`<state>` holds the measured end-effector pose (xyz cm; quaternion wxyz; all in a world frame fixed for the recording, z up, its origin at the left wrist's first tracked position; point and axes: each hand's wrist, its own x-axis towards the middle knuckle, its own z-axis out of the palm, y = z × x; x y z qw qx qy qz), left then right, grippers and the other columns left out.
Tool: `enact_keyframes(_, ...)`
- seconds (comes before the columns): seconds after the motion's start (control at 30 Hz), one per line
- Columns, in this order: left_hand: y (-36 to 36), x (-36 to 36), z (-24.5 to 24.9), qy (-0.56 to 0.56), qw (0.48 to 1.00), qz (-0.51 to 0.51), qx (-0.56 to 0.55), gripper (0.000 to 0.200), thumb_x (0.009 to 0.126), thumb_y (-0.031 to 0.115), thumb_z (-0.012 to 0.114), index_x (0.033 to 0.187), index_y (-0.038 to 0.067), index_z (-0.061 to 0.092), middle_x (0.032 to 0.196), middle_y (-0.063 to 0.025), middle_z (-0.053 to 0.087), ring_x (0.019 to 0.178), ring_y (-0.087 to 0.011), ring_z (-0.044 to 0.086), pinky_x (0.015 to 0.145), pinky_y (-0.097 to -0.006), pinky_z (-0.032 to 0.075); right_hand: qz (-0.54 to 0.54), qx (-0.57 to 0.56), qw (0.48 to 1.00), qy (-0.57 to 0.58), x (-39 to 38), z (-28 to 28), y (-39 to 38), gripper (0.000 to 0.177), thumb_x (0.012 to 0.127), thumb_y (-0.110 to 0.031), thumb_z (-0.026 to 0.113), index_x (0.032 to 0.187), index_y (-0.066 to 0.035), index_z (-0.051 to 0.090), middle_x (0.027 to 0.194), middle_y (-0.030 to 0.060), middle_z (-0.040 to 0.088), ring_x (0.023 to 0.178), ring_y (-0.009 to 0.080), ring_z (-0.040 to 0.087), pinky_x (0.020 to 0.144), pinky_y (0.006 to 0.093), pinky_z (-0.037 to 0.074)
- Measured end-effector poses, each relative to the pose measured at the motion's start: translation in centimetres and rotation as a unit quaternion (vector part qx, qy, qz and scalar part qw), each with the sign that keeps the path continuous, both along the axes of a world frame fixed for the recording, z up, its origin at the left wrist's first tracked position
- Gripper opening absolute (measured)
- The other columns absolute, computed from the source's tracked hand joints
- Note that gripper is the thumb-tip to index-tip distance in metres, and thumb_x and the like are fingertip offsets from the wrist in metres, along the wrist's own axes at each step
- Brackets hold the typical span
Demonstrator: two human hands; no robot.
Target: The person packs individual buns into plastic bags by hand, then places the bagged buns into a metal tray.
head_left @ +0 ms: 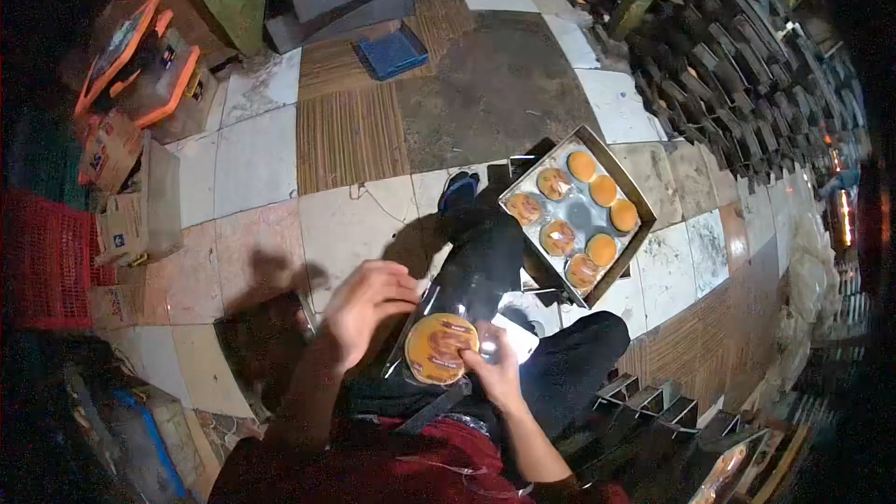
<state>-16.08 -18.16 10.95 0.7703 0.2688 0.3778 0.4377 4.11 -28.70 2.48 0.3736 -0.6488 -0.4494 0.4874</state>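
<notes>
Over my lap, my right hand (497, 375) grips a round golden bun (435, 349) in a clear printed plastic wrapper, thumb on top near its right edge. My left hand (369, 306) is just up and left of the bun, apart from it, fingers stretched out and holding nothing I can see. Beyond my knee, a shallow box (611, 273) carries several round buns; some look plain orange, such as one bun (602, 191), and others lie under printed clear wrap, such as another bun (558, 238). A white flat item (519, 336) rests behind my right hand, partly hidden.
A blue tray (392, 51) lies on the tiled floor ahead. At left stand a red plastic crate (49, 257), cardboard boxes (121, 229) and an orange-edged container (173, 89). Dark stacked slats (747, 75) line the right side. My sandalled foot (458, 192) is near the box.
</notes>
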Motion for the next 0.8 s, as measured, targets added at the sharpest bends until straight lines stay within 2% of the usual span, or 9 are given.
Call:
enact_keyframes(0.07, -1.6, 1.6, -5.4, 0.38, 0.918, 0.005, 0.112, 0.037, 0.084, 0.028, 0.061, 0.102, 0.0, 0.047, 0.093, -0.0103, 0.056, 0.08, -0.018, 0.054, 0.073, -0.0324, 0.045, -0.109, -0.021, 0.988, 0.112, 0.0, -0.6, -0.1, 0.035, 0.082, -0.019, 0.063, 0.109, -0.003, 0.05, 0.093, 0.0039, 0.056, 0.079, 0.0123, 0.052, 0.069, 0.0259, 0.044)
enact_keyframes(0.1, -1.6, 2.2, -5.5, 0.416, 0.902, -0.062, 0.099, 0.036, 0.085, 0.023, 0.059, 0.11, 0.0, 0.045, 0.1, -0.0118, 0.055, 0.093, -0.0186, 0.053, 0.086, -0.0309, 0.041, -0.13, -0.036, 0.985, 0.107, 0.1, -0.7, 0.7, 0.021, 0.085, -0.016, 0.058, 0.098, 0.0, 0.054, 0.09, 0.0034, 0.057, 0.078, 0.0119, 0.051, 0.068, 0.0257, 0.043)
enact_keyframes(0.2, 0.4, 4.3, -5.9, 0.451, 0.879, -0.146, 0.055, 0.018, 0.082, 0.017, 0.061, 0.084, 0.001, 0.054, 0.082, -0.0109, 0.059, 0.073, -0.0143, 0.056, 0.063, -0.0302, 0.045, -0.123, -0.039, 0.989, 0.072, 0.3, -0.1, 3.1, 0.014, 0.086, -0.013, 0.056, 0.085, 0.001, 0.057, 0.083, 0.0063, 0.058, 0.076, 0.0128, 0.052, 0.067, 0.026, 0.043)
enact_keyframes(0.27, -0.4, 5.2, -1.6, 0.337, 0.916, -0.051, 0.211, 0.011, 0.081, 0.011, 0.06, 0.079, 0.001, 0.056, 0.077, -0.0115, 0.057, 0.073, -0.0193, 0.057, 0.065, -0.0301, 0.044, -0.066, 0.193, 0.975, -0.091, 0.8, 6.9, 3.3, 0.007, 0.081, -0.004, 0.056, 0.079, 0.002, 0.059, 0.075, 0.0115, 0.056, 0.069, 0.022, 0.054, 0.064, 0.0282, 0.043)
enact_keyframes(0.33, -1.5, 5.1, 1.5, 0.34, 0.844, 0.017, 0.415, 0.009, 0.075, 0.008, 0.063, 0.079, 0.001, 0.058, 0.074, -0.0095, 0.055, 0.071, -0.0224, 0.055, 0.066, -0.0305, 0.043, -0.028, 0.339, 0.929, -0.148, 1.3, 10.4, 1.7, 0.004, 0.077, 0.001, 0.059, 0.081, 0.002, 0.059, 0.073, 0.0114, 0.056, 0.069, 0.0244, 0.055, 0.063, 0.0297, 0.044)
enact_keyframes(0.4, -0.8, 5.1, 0.8, 0.316, 0.825, -0.025, 0.469, 0.012, 0.069, 0.006, 0.067, 0.077, 0.002, 0.059, 0.073, -0.0088, 0.054, 0.071, -0.0247, 0.053, 0.067, -0.0318, 0.042, -0.077, 0.346, 0.919, -0.172, 1.0, 8.7, 1.1, 0.005, 0.075, 0.0, 0.062, 0.08, 0.001, 0.06, 0.072, 0.0103, 0.056, 0.068, 0.022, 0.054, 0.062, 0.0294, 0.044)
enact_keyframes(0.47, -0.2, 5.6, -2.7, 0.373, 0.819, -0.08, 0.428, 0.013, 0.066, 0.005, 0.069, 0.075, 0.002, 0.059, 0.073, -0.0087, 0.053, 0.072, -0.024, 0.052, 0.067, -0.0329, 0.042, -0.138, 0.132, 0.981, 0.019, 0.7, 4.8, 0.8, 0.004, 0.077, -0.001, 0.06, 0.08, 0.001, 0.059, 0.072, 0.01, 0.056, 0.066, 0.0202, 0.053, 0.06, 0.0288, 0.043)
enact_keyframes(0.67, -1.7, 6.1, 3.0, 0.275, 0.793, -0.007, 0.544, 0.013, 0.071, 0.009, 0.067, 0.074, 0.002, 0.056, 0.08, -0.0081, 0.052, 0.074, -0.0216, 0.052, 0.067, -0.0309, 0.042, -0.108, 0.29, 0.95, -0.034, 1.3, 10.9, -0.5, 0.007, 0.08, -0.002, 0.058, 0.075, 0.002, 0.056, 0.072, 0.0094, 0.057, 0.062, 0.0184, 0.052, 0.06, 0.0284, 0.043)
enact_keyframes(0.8, 0.5, 7.4, -3.1, 0.243, 0.949, -0.157, 0.128, 0.014, 0.081, 0.011, 0.06, 0.091, 0.001, 0.058, 0.074, -0.0043, 0.054, 0.069, -0.0129, 0.053, 0.066, -0.0258, 0.044, -0.178, 0.139, 0.973, -0.04, 1.9, 6.6, 4.2, 0.027, 0.089, -0.017, 0.051, 0.069, 0.001, 0.053, 0.06, 0.0024, 0.05, 0.056, 0.0071, 0.043, 0.051, 0.024, 0.036)
